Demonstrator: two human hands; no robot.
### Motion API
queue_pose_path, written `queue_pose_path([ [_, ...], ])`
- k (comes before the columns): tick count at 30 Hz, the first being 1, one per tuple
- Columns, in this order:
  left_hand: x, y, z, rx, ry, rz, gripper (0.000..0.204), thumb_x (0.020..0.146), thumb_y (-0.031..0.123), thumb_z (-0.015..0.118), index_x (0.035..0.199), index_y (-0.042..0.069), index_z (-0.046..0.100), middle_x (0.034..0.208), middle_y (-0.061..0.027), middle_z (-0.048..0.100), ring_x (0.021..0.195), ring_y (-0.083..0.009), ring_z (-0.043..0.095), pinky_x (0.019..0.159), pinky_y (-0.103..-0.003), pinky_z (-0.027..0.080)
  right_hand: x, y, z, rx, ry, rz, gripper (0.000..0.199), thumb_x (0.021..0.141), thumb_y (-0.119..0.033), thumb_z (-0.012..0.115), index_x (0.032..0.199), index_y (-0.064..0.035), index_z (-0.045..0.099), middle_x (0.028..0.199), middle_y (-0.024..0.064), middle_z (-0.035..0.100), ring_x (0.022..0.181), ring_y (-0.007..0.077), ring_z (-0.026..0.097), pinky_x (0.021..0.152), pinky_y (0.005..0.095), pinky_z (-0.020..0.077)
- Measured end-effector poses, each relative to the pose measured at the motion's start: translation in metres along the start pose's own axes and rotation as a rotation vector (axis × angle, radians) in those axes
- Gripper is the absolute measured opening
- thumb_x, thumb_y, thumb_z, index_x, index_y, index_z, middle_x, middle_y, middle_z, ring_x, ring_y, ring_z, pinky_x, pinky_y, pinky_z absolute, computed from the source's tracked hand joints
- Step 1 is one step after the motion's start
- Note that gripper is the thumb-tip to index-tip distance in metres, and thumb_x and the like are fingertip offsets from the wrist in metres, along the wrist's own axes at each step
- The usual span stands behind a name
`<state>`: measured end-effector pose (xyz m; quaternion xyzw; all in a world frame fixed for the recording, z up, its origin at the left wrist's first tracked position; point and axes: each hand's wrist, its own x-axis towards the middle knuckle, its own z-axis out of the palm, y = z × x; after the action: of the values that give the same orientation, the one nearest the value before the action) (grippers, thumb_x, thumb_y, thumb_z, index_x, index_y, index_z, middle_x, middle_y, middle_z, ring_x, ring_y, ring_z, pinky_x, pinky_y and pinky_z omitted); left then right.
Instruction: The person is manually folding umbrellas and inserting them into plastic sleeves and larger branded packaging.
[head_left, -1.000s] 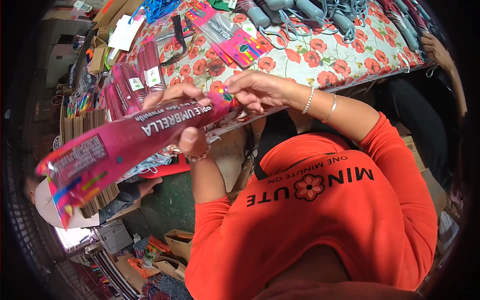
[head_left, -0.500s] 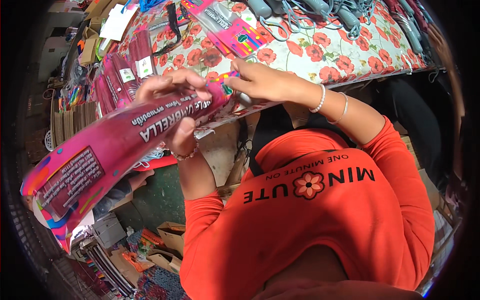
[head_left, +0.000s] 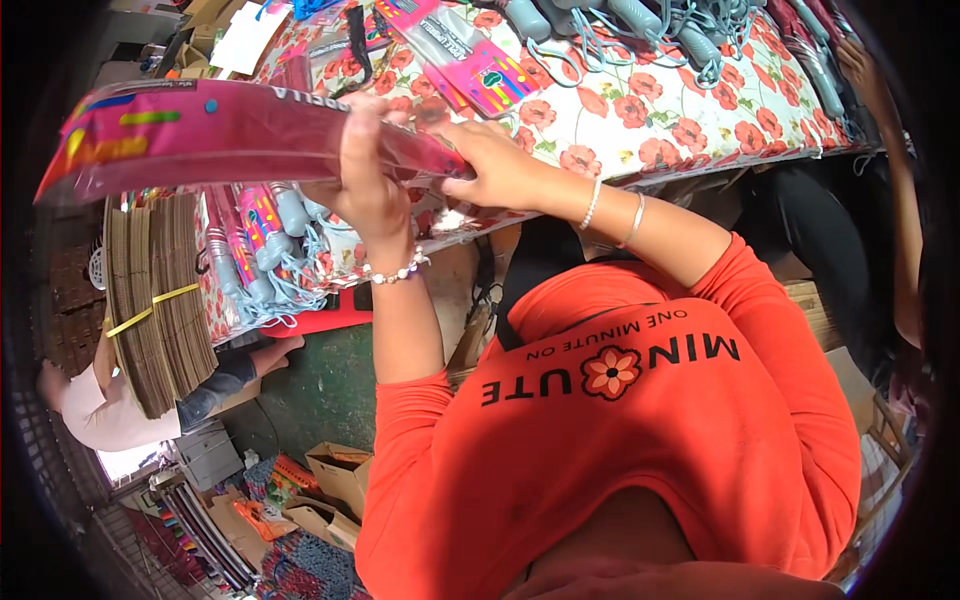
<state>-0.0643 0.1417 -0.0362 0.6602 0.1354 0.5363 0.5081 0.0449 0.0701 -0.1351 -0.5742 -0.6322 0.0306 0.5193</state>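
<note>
A long maroon umbrella in a pink, colourfully printed plastic sleeve lies across my hands, its wide end raised to the far left. My left hand wraps round it near the middle, the thumb upright in front. At the narrow right end my right hand pinches it, partly hiding that end. Both hands are above the near edge of a table with a poppy-print cover. Below the raised sleeve, several sleeved umbrellas with grey handles lie on the table's left part.
Flat pink sleeves lie beyond my hands, beside a black strap. Grey umbrella handles with cords fill the back. A strapped cardboard stack stands at left, near a person in white. Another person's arm is at right.
The sleeved umbrella has swung its wide end up and away from me, and turned over. My left hand has turned with it. The cardboard stack and grey handles at left are now uncovered.
</note>
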Motion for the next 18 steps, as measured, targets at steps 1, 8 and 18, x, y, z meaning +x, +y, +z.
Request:
queue_pose_path([
  [1,0.005,0.003,0.0,0.004,0.004,0.008,0.044,0.081,0.018,0.064,0.12,0.005,0.047,0.104,-0.015,0.061,0.076,-0.0206,0.064,0.069,-0.028,0.053,0.001,-0.002,-0.001,0.003,0.0,-0.009,0.048,0.077,-0.026,0.064,0.114,-0.0012,0.047,0.084,0.0149,0.06,0.082,0.0318,0.057,0.081,0.0412,0.042],
  [8,0.037,0.05,-0.021,-0.436,0.308,-0.304,0.038,0.089,0.027,0.056,0.117,0.002,0.05,0.104,-0.0148,0.061,0.08,-0.0234,0.063,0.075,-0.037,0.052,0.02,-0.047,-0.055,0.672,-0.215,0.22,0.043,0.083,-0.029,0.059,0.118,-0.005,0.05,0.098,0.0151,0.061,0.062,0.0249,0.055,0.054,0.0275,0.0417],
  [18,0.044,0.041,-0.003,-0.939,0.013,-0.37,0.038,0.092,0.037,0.05,0.11,0.003,0.05,0.087,-0.0128,0.062,0.076,-0.0263,0.062,0.071,-0.039,0.054,0.006,-0.066,-0.102,1.14,-0.323,0.593,0.035,0.088,-0.026,0.052,0.116,-0.0067,0.049,0.092,0.0083,0.058,0.05,0.0142,0.045,0.041,0.0212,0.0315],
])
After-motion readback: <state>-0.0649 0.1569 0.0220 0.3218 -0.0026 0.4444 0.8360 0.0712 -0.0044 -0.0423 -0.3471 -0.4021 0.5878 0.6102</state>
